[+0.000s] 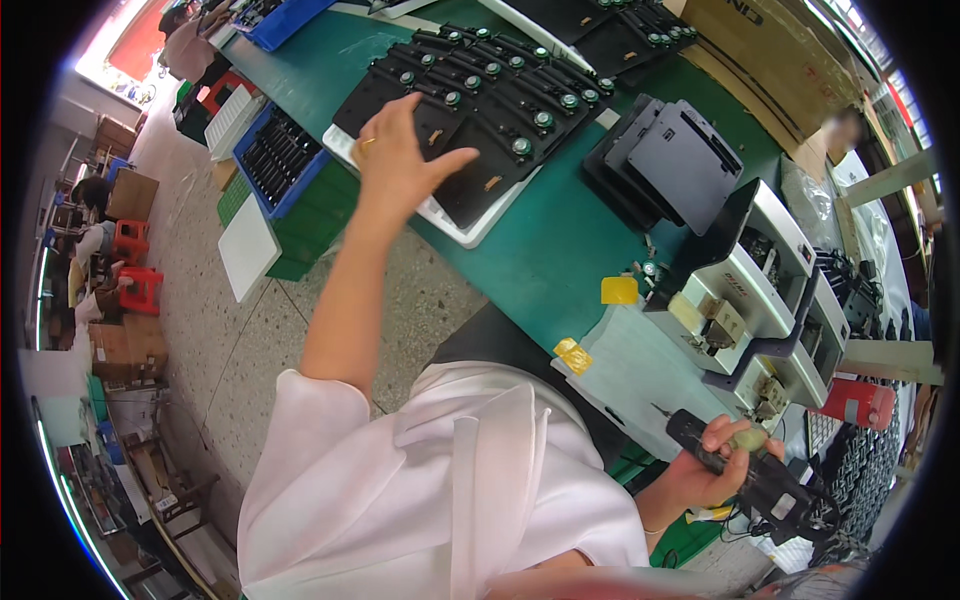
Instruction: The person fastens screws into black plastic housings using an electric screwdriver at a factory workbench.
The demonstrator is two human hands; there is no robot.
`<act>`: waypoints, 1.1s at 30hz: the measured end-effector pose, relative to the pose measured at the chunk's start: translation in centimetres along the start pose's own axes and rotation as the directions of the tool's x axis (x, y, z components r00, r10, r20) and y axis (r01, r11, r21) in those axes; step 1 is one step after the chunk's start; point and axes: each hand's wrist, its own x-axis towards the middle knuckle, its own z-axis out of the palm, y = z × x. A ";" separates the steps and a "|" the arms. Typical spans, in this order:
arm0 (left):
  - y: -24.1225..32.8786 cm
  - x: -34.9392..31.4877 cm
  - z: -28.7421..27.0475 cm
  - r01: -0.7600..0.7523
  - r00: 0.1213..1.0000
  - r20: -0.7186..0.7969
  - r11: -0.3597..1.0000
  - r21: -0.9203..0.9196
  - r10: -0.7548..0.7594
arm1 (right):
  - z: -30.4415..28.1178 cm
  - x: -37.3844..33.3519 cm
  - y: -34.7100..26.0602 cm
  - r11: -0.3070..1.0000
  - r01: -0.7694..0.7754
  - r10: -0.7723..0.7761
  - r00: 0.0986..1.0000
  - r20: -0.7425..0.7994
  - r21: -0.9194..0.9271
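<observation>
"Workbench (515, 275)?"
"Green, above speckled floor (250, 350); grey machines (735, 285) crowd its right side."
"Hands?"
"Left hand (392, 165), fingers apart, is over black panels (465, 185) on a white tray (468, 238); right hand's (715, 482) are clamped round a black screwdriver (690, 432)."

1. The right fingers (738, 463) hide some of the black screwdriver (688, 430) from me.
2. The top edge cuts off the far blue bin (290, 28).
3. I can't name the tiny bits (650, 269); they're too small.
</observation>
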 end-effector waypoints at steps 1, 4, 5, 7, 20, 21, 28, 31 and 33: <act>-1.2 -0.4 -0.3 0.108 0.989 0.090 0.986 0.124 -0.119 | -0.1 0.3 -0.2 1.000 -0.001 0.001 1.000 -0.002 -0.010; -4.0 0.3 -0.5 0.201 0.926 0.295 0.969 0.142 -0.235 | -0.6 1.4 -0.5 0.994 0.039 -0.051 0.993 0.110 0.103; -4.1 0.5 -0.4 0.206 0.905 0.354 0.971 0.125 -0.238 | -0.2 1.4 -0.5 0.992 0.054 -0.062 0.996 0.065 0.115; -3.8 0.0 -0.7 0.200 0.914 0.315 0.960 0.197 -0.256 | -0.3 2.8 -0.4 0.970 0.047 -0.083 0.986 0.146 0.237; -10.2 0.4 1.1 0.051 0.994 0.094 0.999 0.019 -0.052 | 4.3 7.1 1.0 0.951 0.248 -0.285 0.934 0.215 0.187; -9.9 0.1 0.6 0.053 0.993 0.100 0.998 0.018 -0.055 | 4.3 7.1 1.3 0.956 0.240 -0.274 0.936 0.220 0.169; -2.4 -3.4 -5.3 -0.081 0.982 0.162 0.994 -0.080 0.093 | 4.8 7.3 1.9 0.965 0.246 -0.262 0.938 0.229 0.093; 1.8 -5.2 -6.1 -0.182 0.950 0.203 0.950 -0.253 0.236 | 4.9 7.6 2.0 0.965 0.245 -0.262 0.931 0.254 0.097; 4.2 -6.8 -7.1 -0.264 0.858 0.370 0.924 -0.278 0.356 | 4.2 9.0 2.3 0.963 0.235 -0.271 0.826 0.495 0.134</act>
